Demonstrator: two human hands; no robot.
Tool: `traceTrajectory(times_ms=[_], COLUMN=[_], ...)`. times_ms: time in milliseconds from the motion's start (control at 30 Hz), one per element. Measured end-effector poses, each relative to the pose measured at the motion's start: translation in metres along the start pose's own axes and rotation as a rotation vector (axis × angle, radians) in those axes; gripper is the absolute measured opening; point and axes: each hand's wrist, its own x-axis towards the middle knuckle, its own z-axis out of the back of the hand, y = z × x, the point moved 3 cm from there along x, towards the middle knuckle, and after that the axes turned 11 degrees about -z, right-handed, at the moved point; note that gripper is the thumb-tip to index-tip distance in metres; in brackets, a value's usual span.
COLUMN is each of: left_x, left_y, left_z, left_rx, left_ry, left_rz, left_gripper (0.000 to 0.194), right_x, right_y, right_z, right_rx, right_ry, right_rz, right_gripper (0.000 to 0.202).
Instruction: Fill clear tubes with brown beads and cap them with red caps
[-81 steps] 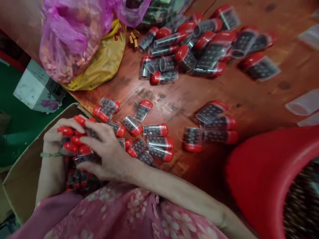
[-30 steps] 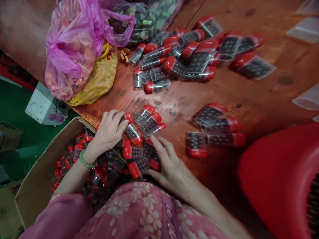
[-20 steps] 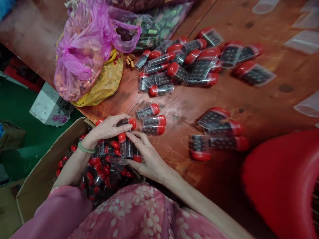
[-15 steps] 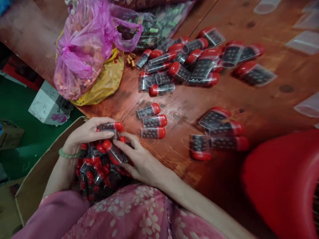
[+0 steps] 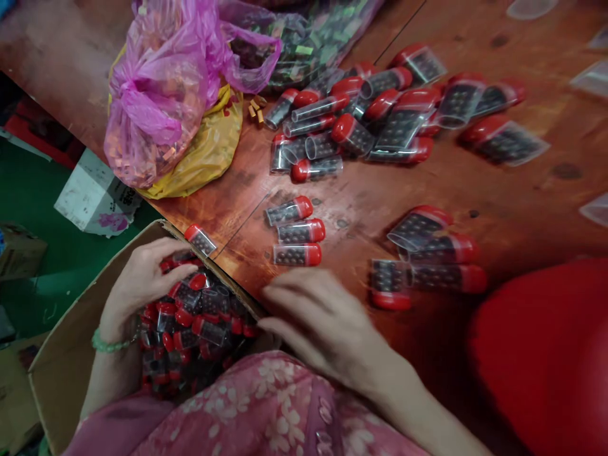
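Note:
My left hand (image 5: 145,275), with a green bead bracelet at the wrist, reaches into the cardboard box (image 5: 71,345). Its thumb and fingers are apart over a heap of small clear containers (image 5: 211,329) with red caps and dark beads inside. Red-capped pieces show in the gap, but no firm hold is visible. My right hand (image 5: 327,316), blurred by motion, is over the table beside the box, fingers stretched out and nothing seen in them. One red-capped container (image 5: 200,240) lies at the table edge by the box. Three more containers (image 5: 299,231) lie in a row beyond my right hand.
A larger pile of red-capped containers (image 5: 399,123) lies farther back on the wooden table (image 5: 513,202). A small group (image 5: 427,244) is at right, near a red plastic object (image 5: 546,354). Pink (image 5: 156,95) and yellow bags (image 5: 204,161) stand at the left edge.
My hands have moved apart: the right one rightward off the heap to the table, the left one slightly left and lower. A container once by my left fingers now lies on the table edge.

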Motion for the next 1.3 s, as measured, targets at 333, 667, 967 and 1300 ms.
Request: traceTrajectory(times_ms=[333, 667, 967, 1300], left_x=[0.059, 0.055, -0.011, 0.137], left_y=[-0.014, -0.009, -0.005, -0.094], left_z=[-0.034, -0.008, 0.014, -0.083], left_rx=[0.677, 0.257, 0.288, 0.357], left_ry=[0.138, -0.195, 0.089, 0.212], left_rz=[0.100, -0.095, -0.158, -0.444], left_gripper=[0.078, 0.055, 0.083, 0.114], right_x=[-0.060, -0.041, -0.047, -0.041], right_y=[-0.096, -0.105, -0.091, -0.101], right_z=[0.026, 0.031, 0.024, 0.030], right_rx=[-0.647, -0.687, -0.562, -0.632], right_ry=[-0.373, -0.369, -0.403, -0.262], right_rz=[-0.654, -0.748, -0.558, -0.670], right_gripper=[0.117, 0.078, 0.080, 0.094])
